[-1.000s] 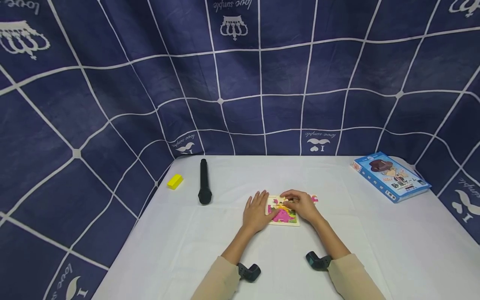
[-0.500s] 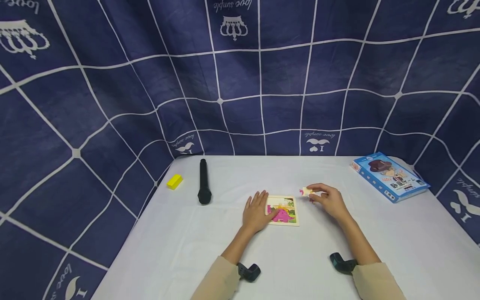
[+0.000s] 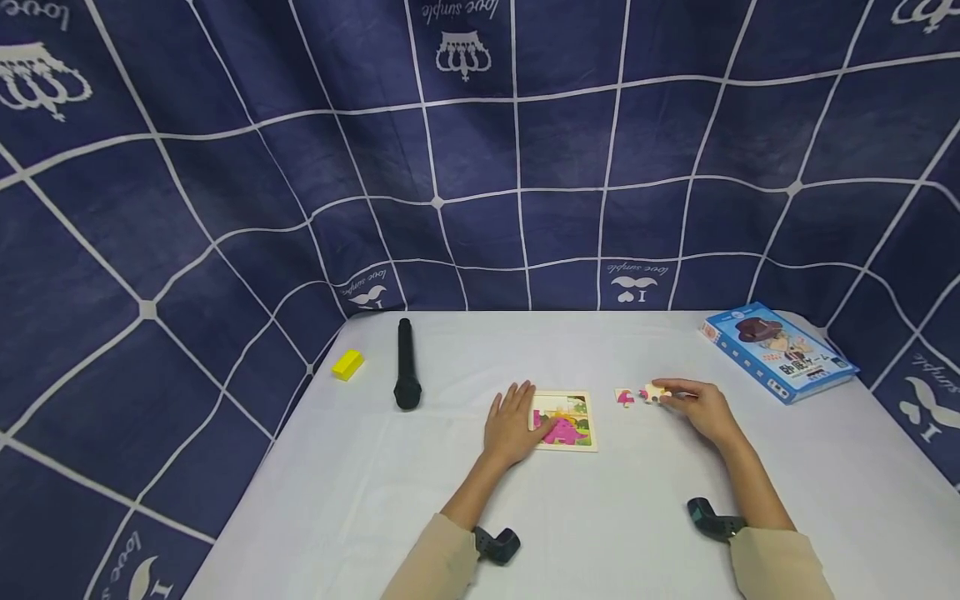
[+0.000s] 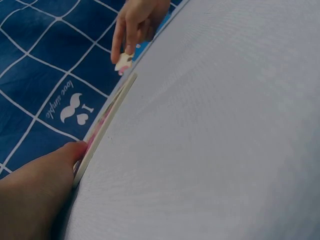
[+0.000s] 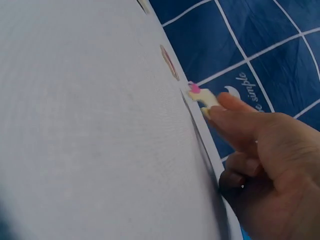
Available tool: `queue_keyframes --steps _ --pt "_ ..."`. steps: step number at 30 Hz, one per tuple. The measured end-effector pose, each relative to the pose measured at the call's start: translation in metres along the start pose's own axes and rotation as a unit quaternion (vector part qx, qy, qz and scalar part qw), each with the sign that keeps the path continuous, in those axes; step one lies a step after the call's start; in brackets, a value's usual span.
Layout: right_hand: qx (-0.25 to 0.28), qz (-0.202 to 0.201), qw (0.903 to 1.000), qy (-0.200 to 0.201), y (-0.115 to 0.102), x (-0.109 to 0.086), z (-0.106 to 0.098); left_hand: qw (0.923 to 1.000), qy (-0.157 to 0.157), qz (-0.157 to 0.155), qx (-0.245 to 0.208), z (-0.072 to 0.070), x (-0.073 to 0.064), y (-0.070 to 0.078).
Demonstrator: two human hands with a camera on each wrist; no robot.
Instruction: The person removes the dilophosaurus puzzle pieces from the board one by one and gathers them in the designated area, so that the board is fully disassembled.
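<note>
A small framed jigsaw puzzle (image 3: 567,427) with a pink dinosaur picture lies on the white table. The top left of its picture shows bare pale backing. My left hand (image 3: 512,427) rests along its left side, fingers straight and thumb lying over the picture. To the right of the frame, my right hand (image 3: 699,407) pinches a pale jigsaw piece (image 5: 204,96) with a pink tip between thumb and fingers, slightly above the cloth in the right wrist view. Another jigsaw piece (image 3: 624,397), pink and white, lies flat between the frame and that hand.
A black microphone (image 3: 407,367) and a yellow block (image 3: 347,365) lie at the far left. At the back right is a blue illustrated box (image 3: 780,352). Blue checked curtains (image 3: 480,225) enclose the table's back and sides.
My right hand has lifted a jigsaw piece from the frame and carried it right, past the loose piece, which is now uncovered. My left hand has stayed on the puzzle.
</note>
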State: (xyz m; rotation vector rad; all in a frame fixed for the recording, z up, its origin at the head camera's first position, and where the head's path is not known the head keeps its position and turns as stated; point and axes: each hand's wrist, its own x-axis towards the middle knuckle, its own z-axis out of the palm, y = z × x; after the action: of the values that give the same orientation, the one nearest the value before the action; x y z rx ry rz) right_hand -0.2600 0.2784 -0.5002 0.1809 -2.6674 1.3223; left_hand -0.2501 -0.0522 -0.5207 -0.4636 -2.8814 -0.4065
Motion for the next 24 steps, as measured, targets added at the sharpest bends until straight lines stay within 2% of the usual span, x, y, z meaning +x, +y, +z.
queue_keyframes --steps 5,13,21,24 --pt "-0.022 -0.022 0.9995 0.002 0.0029 0.0003 0.0029 1.0000 0.003 0.002 -0.008 0.0003 0.0001 -0.0002" --pt "-0.051 -0.020 0.9985 0.010 0.0033 -0.0003 0.0063 0.9999 0.003 0.001 -0.014 0.0003 -0.0002 -0.0002" --pt "-0.097 -0.052 0.9934 0.031 0.0066 0.0006 0.0090 0.9999 0.005 0.003 -0.009 -0.0004 -0.0001 0.0000" --pt "-0.100 -0.055 0.9930 0.032 0.0057 0.0010 0.0099 0.9999 0.007 0.004 -0.011 -0.0003 -0.0002 -0.0003"
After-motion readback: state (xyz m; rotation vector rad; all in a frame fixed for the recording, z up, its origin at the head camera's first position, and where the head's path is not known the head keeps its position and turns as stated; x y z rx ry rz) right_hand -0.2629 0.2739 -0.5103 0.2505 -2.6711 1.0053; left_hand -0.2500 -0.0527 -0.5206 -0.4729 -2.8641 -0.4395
